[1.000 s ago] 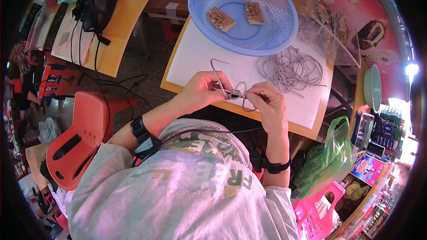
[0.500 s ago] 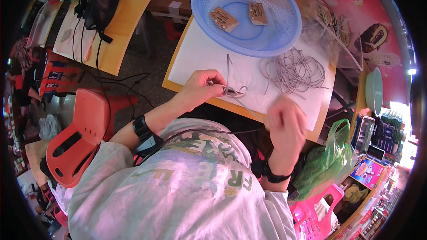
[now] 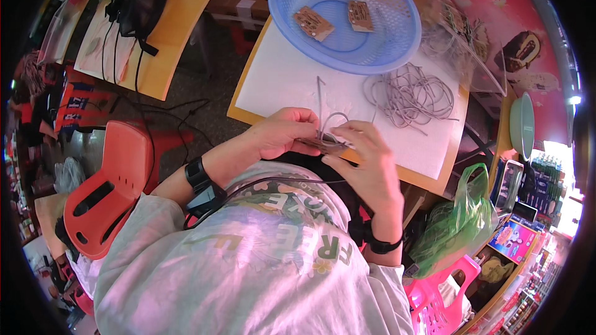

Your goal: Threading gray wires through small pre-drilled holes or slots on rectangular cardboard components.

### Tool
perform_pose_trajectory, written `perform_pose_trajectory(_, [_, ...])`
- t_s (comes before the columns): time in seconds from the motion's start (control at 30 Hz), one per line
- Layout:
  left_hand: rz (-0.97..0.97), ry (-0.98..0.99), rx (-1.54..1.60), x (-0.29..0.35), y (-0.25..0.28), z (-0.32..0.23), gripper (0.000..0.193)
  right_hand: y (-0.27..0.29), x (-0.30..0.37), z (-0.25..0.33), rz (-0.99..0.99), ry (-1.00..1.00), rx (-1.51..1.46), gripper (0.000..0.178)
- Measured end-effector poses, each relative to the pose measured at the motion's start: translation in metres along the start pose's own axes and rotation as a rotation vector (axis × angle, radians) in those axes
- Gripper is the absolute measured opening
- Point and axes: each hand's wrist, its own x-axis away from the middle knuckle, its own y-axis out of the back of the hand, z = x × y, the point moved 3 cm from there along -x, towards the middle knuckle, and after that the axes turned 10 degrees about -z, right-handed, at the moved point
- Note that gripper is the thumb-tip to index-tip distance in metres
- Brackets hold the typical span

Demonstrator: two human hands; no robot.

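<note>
Near the front edge of the table, my left hand (image 3: 287, 133) pinches a small brown card (image 3: 321, 144) wound with grey cord. A loose end of the grey cord (image 3: 320, 102) stretches from it across the white sheet, and a loop curves up beside it. My right hand (image 3: 367, 160) is at the card's right end, thumb and fingers curled around the cord there; its fingertips are partly hidden. Two similar brown cards, one (image 3: 313, 23) at the left and another (image 3: 360, 17) at the right, lie in a blue perforated basket (image 3: 284, 37).
A tangled heap of grey cord (image 3: 415, 96) lies on the white sheet (image 3: 267, 84), right of my hands. Clear plastic bags (image 3: 456, 37) sit behind it. A green bag (image 3: 459, 229) hangs at the right; an orange chair (image 3: 124, 167) stands at the left. A black cable crosses my lap.
My right hand has come left from the table's right side to the card. My left hand and the card have shifted slightly toward me, and a cord loop now stands up.
</note>
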Motion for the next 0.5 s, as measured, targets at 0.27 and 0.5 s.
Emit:
perform_pose_trajectory(0.27, [0.085,0.157,-0.047,0.008,0.007,-0.003,0.017,-0.011,0.014,-0.01,0.035,-0.222,0.06,0.02])
perform_pose_trajectory(0.5, [0.132,-0.004,0.097,0.01,0.01,-0.009,0.011,-0.007,0.018,-0.012,0.092,-0.402,-0.075,0.027])
